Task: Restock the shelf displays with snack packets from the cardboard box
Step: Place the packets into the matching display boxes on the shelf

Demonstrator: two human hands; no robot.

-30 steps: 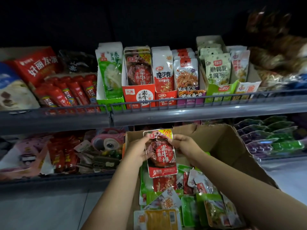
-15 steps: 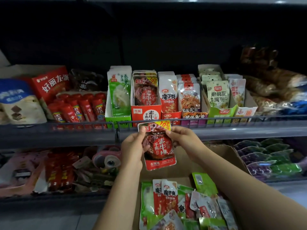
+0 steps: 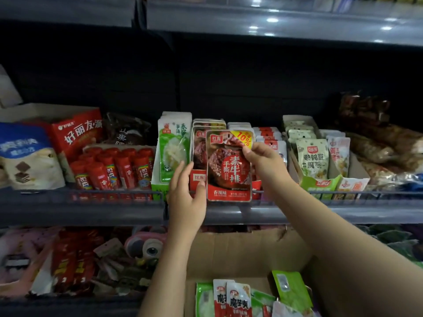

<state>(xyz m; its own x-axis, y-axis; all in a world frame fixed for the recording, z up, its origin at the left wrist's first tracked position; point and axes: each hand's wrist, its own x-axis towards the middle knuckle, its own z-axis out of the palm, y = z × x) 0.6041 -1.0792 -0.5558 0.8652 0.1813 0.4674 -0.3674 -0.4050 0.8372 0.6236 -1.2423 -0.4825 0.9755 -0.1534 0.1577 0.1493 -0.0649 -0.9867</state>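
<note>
A red snack packet [image 3: 229, 170] with a yellow 10% corner stands upright at the front of the middle shelf, just before the red display box [image 3: 198, 178] holding matching packets. My right hand [image 3: 263, 161] pinches its upper right corner. My left hand [image 3: 186, 197] is at its lower left edge, thumb against the packet and fingers straight, reaching up past the box front. The cardboard box [image 3: 247, 252] sits below, holding several green and red packets [image 3: 238, 300].
A wire rail [image 3: 91, 193] runs along the shelf front. Green display boxes [image 3: 160, 186] [image 3: 320, 184] flank the red one. Red tubes [image 3: 114, 170] and bagged snacks [image 3: 29, 156] lie left, dark bags [image 3: 377, 138] right. Another shelf [image 3: 274, 21] hangs overhead; toys [image 3: 146, 245] fill the lower shelf.
Both hands have lifted the red packet from above the cardboard box up to the shelf, in front of the red display box. The left hand's fingers have loosened and straightened.
</note>
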